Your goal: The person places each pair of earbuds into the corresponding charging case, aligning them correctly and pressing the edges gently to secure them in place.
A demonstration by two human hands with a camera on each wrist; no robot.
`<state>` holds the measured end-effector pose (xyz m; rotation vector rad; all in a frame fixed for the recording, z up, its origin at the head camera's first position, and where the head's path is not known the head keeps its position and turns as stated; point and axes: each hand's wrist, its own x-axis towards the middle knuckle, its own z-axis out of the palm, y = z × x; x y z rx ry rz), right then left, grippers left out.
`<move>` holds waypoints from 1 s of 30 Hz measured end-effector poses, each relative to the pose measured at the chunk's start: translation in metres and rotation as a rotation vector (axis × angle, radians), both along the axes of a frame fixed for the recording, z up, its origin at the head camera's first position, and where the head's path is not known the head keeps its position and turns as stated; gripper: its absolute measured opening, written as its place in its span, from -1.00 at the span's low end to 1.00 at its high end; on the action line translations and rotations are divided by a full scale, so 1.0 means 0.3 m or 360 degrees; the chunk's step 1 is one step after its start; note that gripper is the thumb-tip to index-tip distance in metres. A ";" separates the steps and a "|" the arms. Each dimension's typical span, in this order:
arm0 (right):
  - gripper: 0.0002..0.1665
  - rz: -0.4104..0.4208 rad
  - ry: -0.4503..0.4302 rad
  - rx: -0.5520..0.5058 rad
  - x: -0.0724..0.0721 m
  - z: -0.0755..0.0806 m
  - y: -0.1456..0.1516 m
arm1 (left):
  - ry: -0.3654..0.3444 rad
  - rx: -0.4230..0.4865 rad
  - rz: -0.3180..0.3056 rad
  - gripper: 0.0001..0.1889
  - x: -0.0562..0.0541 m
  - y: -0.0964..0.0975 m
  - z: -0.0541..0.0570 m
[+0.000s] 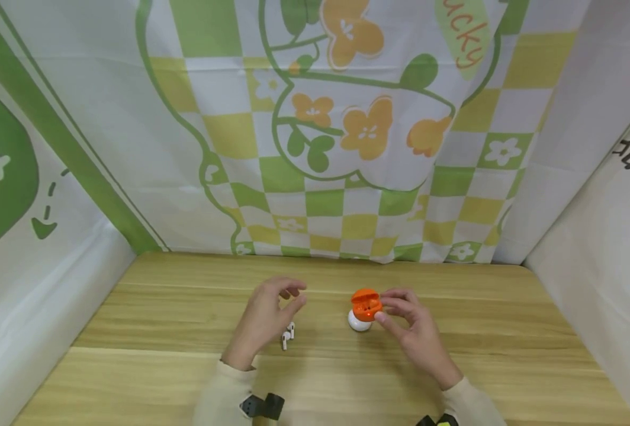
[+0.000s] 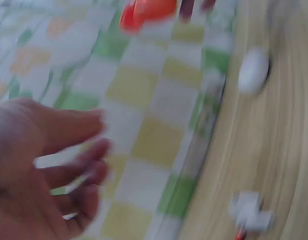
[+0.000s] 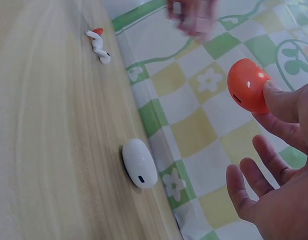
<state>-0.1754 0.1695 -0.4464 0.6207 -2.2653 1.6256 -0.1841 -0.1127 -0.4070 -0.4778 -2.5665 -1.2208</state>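
Ideally, the right hand [image 1: 417, 332], pinching the open orange case [image 1: 366, 313] above the table [image 1: 507, 331], holds it level; the left hand [image 1: 264, 313] (fingers loosely curved, empty) best avoids nudging the 2 earbuds [image 1: 286, 336].

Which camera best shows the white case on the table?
The right wrist view: the white case appears large, whole and fairly sharp, with its dark slot visible. The head view shows it small and partly hidden behind the orange case; the left wrist view shows it blurred.
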 end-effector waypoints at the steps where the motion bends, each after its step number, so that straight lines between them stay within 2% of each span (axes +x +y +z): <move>1: -0.81 0.0002 -0.0006 -0.0024 -0.001 0.002 0.003 | -0.0059 -0.0081 0.0026 -0.84 -0.003 -0.026 -0.003; 4: -0.81 -0.0002 -0.0016 -0.0067 -0.002 0.009 0.008 | -0.0241 -0.0276 0.0064 -0.82 -0.007 -0.087 -0.013; 6: -0.81 -0.0006 -0.0020 -0.0082 -0.002 0.010 0.011 | -0.0343 -0.0342 0.0082 -0.81 -0.007 -0.116 -0.018; 10: -0.79 -0.0024 -0.0021 -0.0108 -0.003 0.012 0.016 | -0.0444 -0.0466 0.0125 -0.84 -0.010 -0.155 -0.035; 14: -0.79 -0.0025 -0.0018 -0.0129 -0.002 0.018 0.017 | -0.0490 -0.0595 0.0163 -0.88 -0.013 -0.173 -0.070; 21: -0.80 0.0001 -0.0016 -0.0098 0.002 0.033 0.015 | -0.0555 -0.0680 0.0201 -0.84 -0.002 -0.167 -0.129; 26: -0.80 0.0001 -0.0005 -0.0072 -0.001 0.046 0.018 | -0.0557 -0.0678 0.0211 -0.87 -0.007 -0.151 -0.145; 30: -0.80 0.0002 -0.0013 -0.0075 -0.001 0.048 0.020 | -0.0516 -0.0655 0.0224 -0.90 -0.010 -0.142 -0.135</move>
